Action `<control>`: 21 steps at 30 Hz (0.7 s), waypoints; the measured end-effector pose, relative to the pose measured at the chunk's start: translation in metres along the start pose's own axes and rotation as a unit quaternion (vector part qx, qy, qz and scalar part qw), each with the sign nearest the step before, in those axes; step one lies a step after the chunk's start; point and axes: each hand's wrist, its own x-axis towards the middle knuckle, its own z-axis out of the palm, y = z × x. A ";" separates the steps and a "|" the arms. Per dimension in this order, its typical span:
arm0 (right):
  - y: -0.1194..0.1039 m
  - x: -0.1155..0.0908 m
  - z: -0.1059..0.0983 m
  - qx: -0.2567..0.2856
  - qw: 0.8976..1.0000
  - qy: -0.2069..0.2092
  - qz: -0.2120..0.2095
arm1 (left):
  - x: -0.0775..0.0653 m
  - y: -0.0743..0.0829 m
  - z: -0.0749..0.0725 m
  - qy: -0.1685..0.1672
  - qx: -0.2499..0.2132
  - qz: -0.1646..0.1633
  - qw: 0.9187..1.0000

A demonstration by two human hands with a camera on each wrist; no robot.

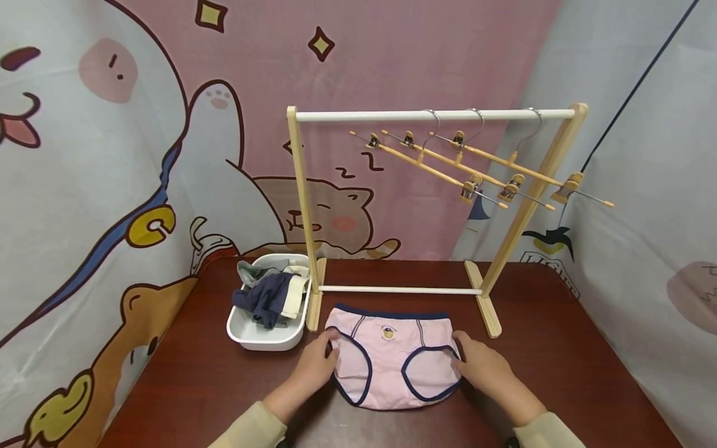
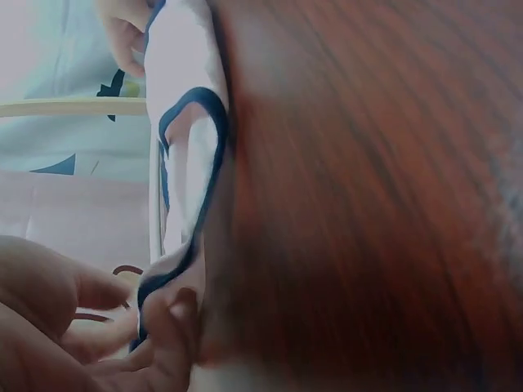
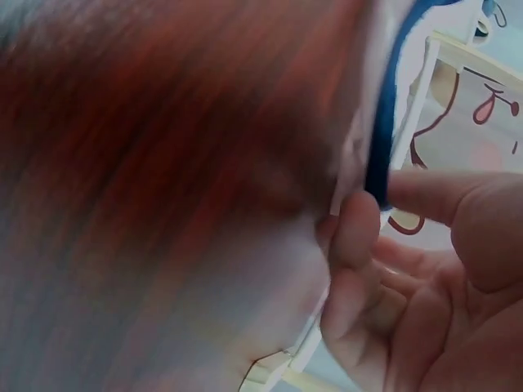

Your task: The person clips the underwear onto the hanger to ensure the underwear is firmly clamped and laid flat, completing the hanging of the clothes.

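Observation:
Pink underpants (image 1: 386, 367) with navy trim and a small printed badge are spread out at the front of the table, waistband toward the rack. My left hand (image 1: 318, 366) pinches their left side edge between thumb and fingers. At the opposite side edge, my right hand (image 1: 483, 366) pinches the fabric the same way. In the left wrist view the cloth stands up from the tabletop, with a navy-edged leg opening (image 2: 192, 163) facing the camera. The right wrist view shows thumb and fingertips meeting at the navy trim (image 3: 382, 139).
Behind the underpants stands a wooden rack (image 1: 392, 290) with a white top rail. Several clip hangers (image 1: 459, 165) hang toward its right end. To the left, a white basin (image 1: 269, 339) holds dark blue, grey and cream clothes (image 1: 269, 298). Printed cloth backdrops surround the table (image 1: 185, 386).

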 end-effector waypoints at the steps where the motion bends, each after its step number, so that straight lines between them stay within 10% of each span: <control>1: 0.000 0.001 0.001 -0.010 1.000 0.014 -0.007 | 0.001 0.000 -0.001 0.017 0.025 0.020 0.999; 6: 0.002 0.005 0.006 -0.027 0.997 0.065 -0.030 | 0.003 -0.004 -0.005 0.027 0.101 0.053 0.993; 14: 0.007 0.008 0.000 -0.071 0.996 0.047 -0.030 | -0.002 0.001 -0.013 -0.092 0.180 0.006 0.979; 21: -0.013 0.012 -0.001 -0.072 0.987 0.111 -0.096 | 0.004 0.018 -0.003 -0.034 0.195 0.003 0.980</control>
